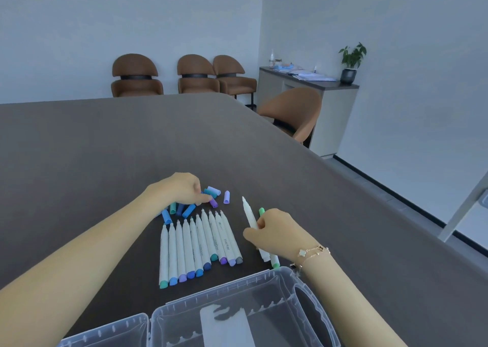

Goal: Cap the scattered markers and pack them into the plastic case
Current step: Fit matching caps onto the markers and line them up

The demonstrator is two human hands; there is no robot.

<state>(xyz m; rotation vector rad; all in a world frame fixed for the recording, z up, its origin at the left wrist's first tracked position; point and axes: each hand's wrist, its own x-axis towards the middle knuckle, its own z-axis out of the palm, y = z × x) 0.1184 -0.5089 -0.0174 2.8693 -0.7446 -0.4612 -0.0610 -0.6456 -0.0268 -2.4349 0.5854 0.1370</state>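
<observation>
— What is held by the right hand (pixel 274 234)?
— Two markers are gripped in curled fingers: an uncapped white marker (pixel 250 215) and a green-capped marker (pixel 262 211).

— And the left hand (pixel 182 189)?
— A purple cap (pixel 213 202) is pinched among the loose caps (pixel 184 208).

— Where are the rest?
— A row of uncapped markers (pixel 196 246) is laid between the hands on the table (pixel 105 148); the open plastic case (pixel 237 309) is set nearest the person.

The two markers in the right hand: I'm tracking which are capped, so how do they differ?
The white marker has its far tip bare; the green-capped marker beside it wears a green cap there. The white one reaches farther past the right hand than the green-capped one. Both have pale barrels, lie side by side and are gripped together.
</observation>
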